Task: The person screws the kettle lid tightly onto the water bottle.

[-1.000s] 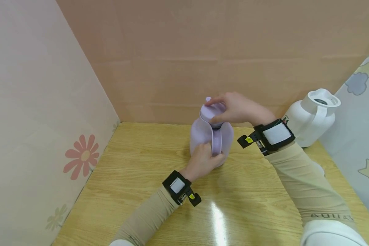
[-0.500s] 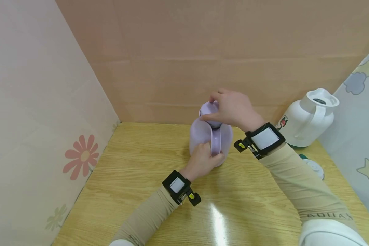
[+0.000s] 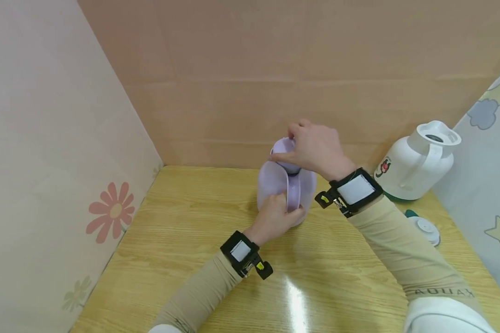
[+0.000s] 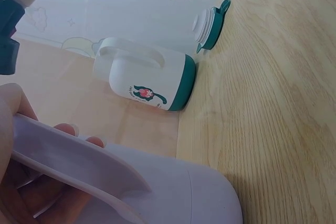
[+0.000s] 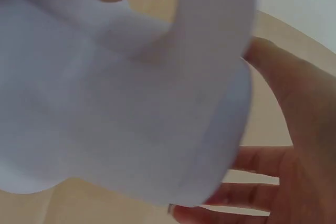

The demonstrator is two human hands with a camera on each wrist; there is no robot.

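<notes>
The light wooden counter [image 3: 183, 240] carries a lilac plastic jug [image 3: 271, 185] standing upright near the far wall, centre of the scene. A white plastic jug with green base [image 3: 412, 169] stands at the far right, well apart from it. My right hand [image 3: 314, 148] grasps the lilac round lid [image 3: 282, 147] on top of the lilac jug. My left hand [image 3: 275, 217] is clenched around the jug's handle [image 3: 293, 192]. A white-and-green round lid [image 3: 425, 227] lies on the counter near the white jug.

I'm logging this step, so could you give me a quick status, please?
Left hand grips purple jug handle. Right hand grips its lid. Nothing in the way.
</notes>
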